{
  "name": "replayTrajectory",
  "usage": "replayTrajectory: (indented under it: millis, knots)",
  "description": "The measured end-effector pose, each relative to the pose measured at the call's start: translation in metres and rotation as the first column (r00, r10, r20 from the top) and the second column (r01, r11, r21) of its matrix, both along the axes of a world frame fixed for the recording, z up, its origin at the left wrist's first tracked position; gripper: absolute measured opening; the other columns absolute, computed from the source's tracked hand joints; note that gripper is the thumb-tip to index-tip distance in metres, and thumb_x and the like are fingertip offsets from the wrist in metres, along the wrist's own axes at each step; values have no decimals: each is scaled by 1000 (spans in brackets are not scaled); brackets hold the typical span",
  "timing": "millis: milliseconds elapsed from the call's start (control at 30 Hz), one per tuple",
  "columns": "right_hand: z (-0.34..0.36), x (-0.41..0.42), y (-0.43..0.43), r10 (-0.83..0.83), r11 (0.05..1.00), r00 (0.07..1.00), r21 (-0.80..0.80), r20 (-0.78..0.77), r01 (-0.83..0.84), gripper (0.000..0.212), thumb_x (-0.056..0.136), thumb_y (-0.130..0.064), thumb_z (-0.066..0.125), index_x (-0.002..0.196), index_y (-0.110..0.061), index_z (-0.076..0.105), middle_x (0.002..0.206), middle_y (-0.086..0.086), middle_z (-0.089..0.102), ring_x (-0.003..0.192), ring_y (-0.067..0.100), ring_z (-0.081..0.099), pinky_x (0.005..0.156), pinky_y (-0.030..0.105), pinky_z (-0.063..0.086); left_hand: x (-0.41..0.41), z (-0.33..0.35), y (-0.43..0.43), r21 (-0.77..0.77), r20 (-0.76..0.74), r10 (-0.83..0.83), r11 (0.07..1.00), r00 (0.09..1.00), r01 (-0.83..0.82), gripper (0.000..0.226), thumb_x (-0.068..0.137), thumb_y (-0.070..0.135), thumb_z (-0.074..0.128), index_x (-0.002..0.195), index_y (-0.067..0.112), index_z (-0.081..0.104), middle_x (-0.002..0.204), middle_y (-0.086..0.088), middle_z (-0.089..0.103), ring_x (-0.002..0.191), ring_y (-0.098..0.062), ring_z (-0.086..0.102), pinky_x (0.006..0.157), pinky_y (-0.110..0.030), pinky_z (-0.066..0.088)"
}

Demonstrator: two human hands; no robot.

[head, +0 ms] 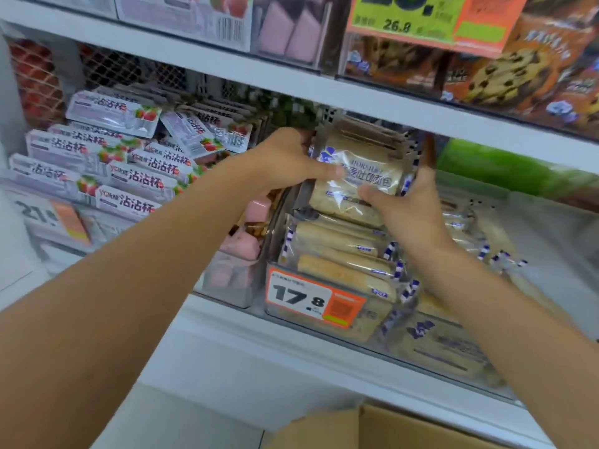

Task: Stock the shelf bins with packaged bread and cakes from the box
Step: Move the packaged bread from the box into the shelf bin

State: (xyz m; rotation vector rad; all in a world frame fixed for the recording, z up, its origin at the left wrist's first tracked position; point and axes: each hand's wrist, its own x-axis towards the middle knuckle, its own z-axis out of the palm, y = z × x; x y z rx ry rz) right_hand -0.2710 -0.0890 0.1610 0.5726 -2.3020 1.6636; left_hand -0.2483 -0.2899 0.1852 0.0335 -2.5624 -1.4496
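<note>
A clear-wrapped toast bread pack [353,176] with blue and white print stands tilted at the back of a clear shelf bin [275,306]. My left hand [288,160] grips its left side, thumb across the front. Its right side is held by my right hand [408,205], thumb pressed on the lower front. Several like packs [337,254] lie stacked in front of it inside the bin. The brown cardboard box [372,426] shows at the bottom edge, its inside hidden.
An orange 17.8 price tag [314,299] hangs on the bin front. Pink cakes [249,241] fill the bin to the left, strawberry dip cups [129,157] further left. More bread packs [453,335] lie to the right. The upper shelf edge [324,89] hangs close overhead.
</note>
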Motion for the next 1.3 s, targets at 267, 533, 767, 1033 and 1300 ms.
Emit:
replayTrajectory:
  millis: [267, 533, 767, 1033, 1300]
  knots:
    - [-3, 4, 6, 75, 961, 997, 266, 6, -73, 102, 75, -28, 84, 152, -34, 18, 154, -4, 21, 140, 13, 29, 105, 19, 23, 8, -1, -1, -207, 5, 52, 977, 999, -50, 75, 60, 28, 94, 124, 13, 58, 113, -3, 68, 105, -22, 64, 99, -45, 51]
    - [-7, 6, 10, 6, 917, 1000, 398, -20, 2, 107, 73, -39, 83, 152, -44, 11, 162, -5, -13, 149, 10, -10, 111, 25, 12, 24, 7, 12, -489, -111, 118, 858, 987, -158, 97, 74, 37, 84, 153, 23, 30, 133, -7, 56, 108, -23, 55, 88, -30, 43]
    - [-6, 20, 34, 36, 943, 999, 332, -1, -34, 99, 79, -36, 80, 150, -48, 13, 163, 0, -3, 150, 16, -1, 115, 30, 16, 56, 2, 36, -616, -141, 242, 738, 960, -276, 87, 72, 46, 83, 140, 14, 40, 127, -15, 49, 119, -35, 41, 93, -45, 41]
    - [-27, 94, 98, -58, 947, 966, 292, -250, 132, 14, 81, -5, 64, 94, -11, 64, 88, 1, 53, 82, 21, 52, 72, 34, 44, 136, -19, 114, -371, -88, 276, 883, 957, -288, 19, 82, 26, 71, 92, 24, 56, 93, -2, 65, 83, -27, 63, 74, -39, 54]
    - [-124, 173, 213, -48, 852, 963, 514, 267, -100, 12, 89, -12, 62, 96, -21, 61, 86, -8, 59, 79, 10, 57, 76, 30, 49, 202, -117, 203, -268, 335, 81, 963, 939, 12, 21, 84, 35, 74, 92, 21, 60, 93, 3, 63, 85, -17, 62, 77, -30, 49]
